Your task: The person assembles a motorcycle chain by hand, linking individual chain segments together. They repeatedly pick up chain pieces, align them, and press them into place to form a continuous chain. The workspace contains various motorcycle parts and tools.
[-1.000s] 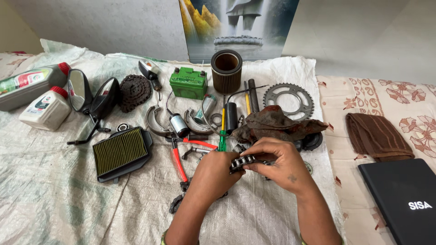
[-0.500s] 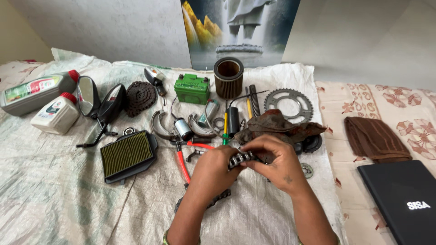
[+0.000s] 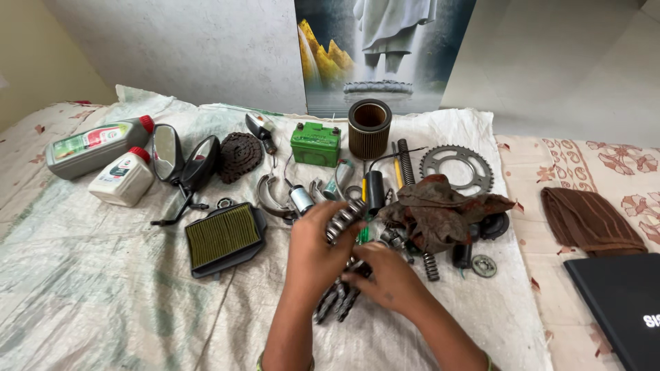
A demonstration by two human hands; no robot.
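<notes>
Two hands, left hand (image 3: 317, 249) and right hand (image 3: 386, 278), fingers clasped round a metal chain (image 3: 342, 221).

A bed (image 3: 584, 172) carries a woven sheet (image 3: 103, 288) strewn with motorcycle parts.

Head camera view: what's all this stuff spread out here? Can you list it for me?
Woven sheet: one, whitish, under the parts.
Bottles: two, grey and white, red caps, far left.
Mirrors: two, black, beside bottles.
Flat filter: one, yellow-green, black frame.
Battery: one, green, back.
Round filter: one, brown.
Sprocket: one, grey.
Rag: one, brown.
Chain: one, metal, held in both hands.
Left hand.
Right hand.
</notes>
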